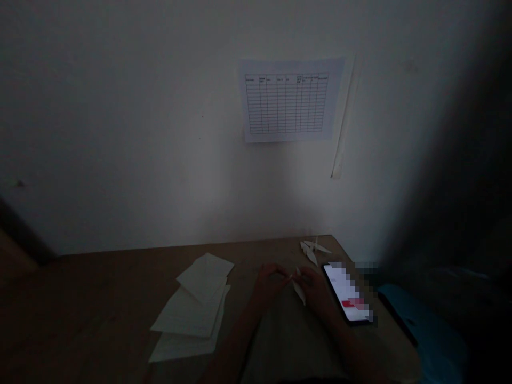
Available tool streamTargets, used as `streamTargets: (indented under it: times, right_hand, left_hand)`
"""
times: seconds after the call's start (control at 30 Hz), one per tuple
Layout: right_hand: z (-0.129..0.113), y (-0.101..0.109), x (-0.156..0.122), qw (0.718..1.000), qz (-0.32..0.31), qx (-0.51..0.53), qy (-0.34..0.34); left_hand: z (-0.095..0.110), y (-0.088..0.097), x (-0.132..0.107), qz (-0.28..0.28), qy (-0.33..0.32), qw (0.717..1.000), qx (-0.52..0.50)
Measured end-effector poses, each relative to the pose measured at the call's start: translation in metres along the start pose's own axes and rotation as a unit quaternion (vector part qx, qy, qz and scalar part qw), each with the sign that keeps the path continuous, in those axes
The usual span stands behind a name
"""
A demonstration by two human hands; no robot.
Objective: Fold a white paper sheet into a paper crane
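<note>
Both my hands meet over the front of a wooden table [120, 298] in dim light. Between them is a small pale piece of folded paper [298, 293], narrow and pointed at its lower end. My left hand [272, 278] pinches its left side near the top with the fingertips. My right hand [314, 288] is closed around the same paper from the other side. Finer folds are too dark to make out. Several folded paper shapes [309, 253], slim and pointed, lie just beyond my right hand near the table's back edge.
Loose paper sheets [192, 312] overlap on the table to the left of my hands. A phone [346, 293] with a lit, partly blurred screen lies at the right. A printed table sheet [288, 101] hangs on the white wall. A blue object [424, 320] sits beyond the table's right edge.
</note>
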State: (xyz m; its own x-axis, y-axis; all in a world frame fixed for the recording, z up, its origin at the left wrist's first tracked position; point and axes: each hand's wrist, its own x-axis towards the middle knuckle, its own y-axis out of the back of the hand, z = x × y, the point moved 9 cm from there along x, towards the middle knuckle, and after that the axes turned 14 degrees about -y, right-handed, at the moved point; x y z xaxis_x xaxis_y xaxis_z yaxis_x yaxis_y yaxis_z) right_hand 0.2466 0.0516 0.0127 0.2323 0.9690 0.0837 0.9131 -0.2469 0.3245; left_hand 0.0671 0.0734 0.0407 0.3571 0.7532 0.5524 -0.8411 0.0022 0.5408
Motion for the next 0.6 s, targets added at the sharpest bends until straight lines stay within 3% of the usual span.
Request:
streamTargets:
  times: [0.13,0.27,0.6]
  right_hand:
    - [-0.001,-0.002,0.001,1.000,-0.011,0.010,0.007]
    - [0.001,-0.001,0.003,0.999,0.017,0.014,0.049]
    - [0.005,-0.002,0.000,0.985,0.086,-0.091,0.121]
  left_hand:
    - [-0.005,-0.002,0.001,-0.017,-0.015,1.000,-0.007]
    - [-0.001,-0.003,0.002,-0.013,-0.050,0.999,0.001]
    - [0.009,-0.014,-0.002,-0.055,-0.067,0.994,0.068]
